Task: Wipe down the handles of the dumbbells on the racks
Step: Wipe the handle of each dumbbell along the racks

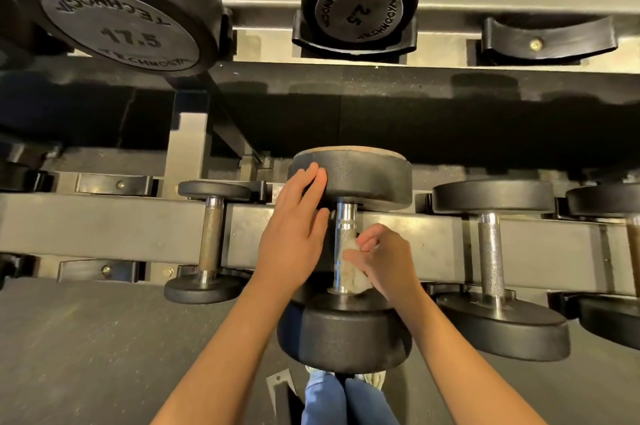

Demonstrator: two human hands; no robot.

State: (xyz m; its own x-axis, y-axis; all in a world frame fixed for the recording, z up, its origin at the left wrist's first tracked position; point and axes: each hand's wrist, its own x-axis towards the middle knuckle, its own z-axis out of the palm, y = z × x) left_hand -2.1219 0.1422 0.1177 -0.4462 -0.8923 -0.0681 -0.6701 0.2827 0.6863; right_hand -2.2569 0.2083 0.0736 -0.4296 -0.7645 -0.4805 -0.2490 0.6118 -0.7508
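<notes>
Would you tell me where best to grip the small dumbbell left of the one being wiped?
Take the small dumbbell by its handle, hand probably coming from above: the bar lies exposed between its two heads, across the rack beam, nothing covering it.

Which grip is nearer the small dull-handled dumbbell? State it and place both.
Left. The left grip lies flat on the far head of the middle dumbbell, just right of the small dumbbell. The right grip pinches a cloth on its handle, farther right.
</notes>
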